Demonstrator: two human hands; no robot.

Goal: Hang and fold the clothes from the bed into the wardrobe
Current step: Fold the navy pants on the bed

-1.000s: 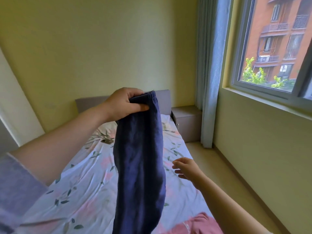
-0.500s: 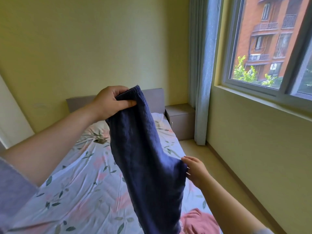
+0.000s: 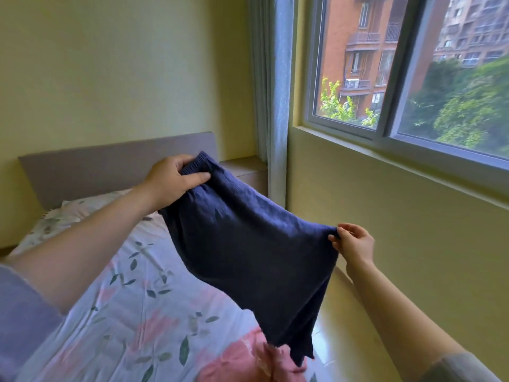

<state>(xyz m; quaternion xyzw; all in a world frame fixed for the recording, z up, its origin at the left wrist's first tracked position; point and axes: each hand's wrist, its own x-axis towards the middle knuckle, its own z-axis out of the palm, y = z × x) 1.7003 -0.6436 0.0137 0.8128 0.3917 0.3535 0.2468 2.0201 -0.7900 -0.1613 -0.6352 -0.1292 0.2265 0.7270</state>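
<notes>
Navy knit garment (image 3: 248, 244) held up in the air over the right edge of the bed (image 3: 124, 312), spread between 2 hands. Left hand (image 3: 170, 180) clamped on the ribbed band at the upper end, thumb flat across the front, fingers curled behind the cloth. Right hand (image 3: 354, 241) lower and out past the bed's right edge, pinching the opposite corner between thumb and fingertips. Cloth sloping down from left to right between the 2 grips, the loose rest hanging toward the bed's near right corner. Pink garment (image 3: 242, 362) lying crumpled on that near right corner, right under the hanging tip; contact between the 2 not clear. Floral sheet over the bed, pillow (image 3: 82, 208) at the far edge against a grey headboard (image 3: 96, 166). Nightstand (image 3: 248, 172) beside the far right corner, curtain (image 3: 272, 92) and window (image 3: 407, 64) beyond.
</notes>
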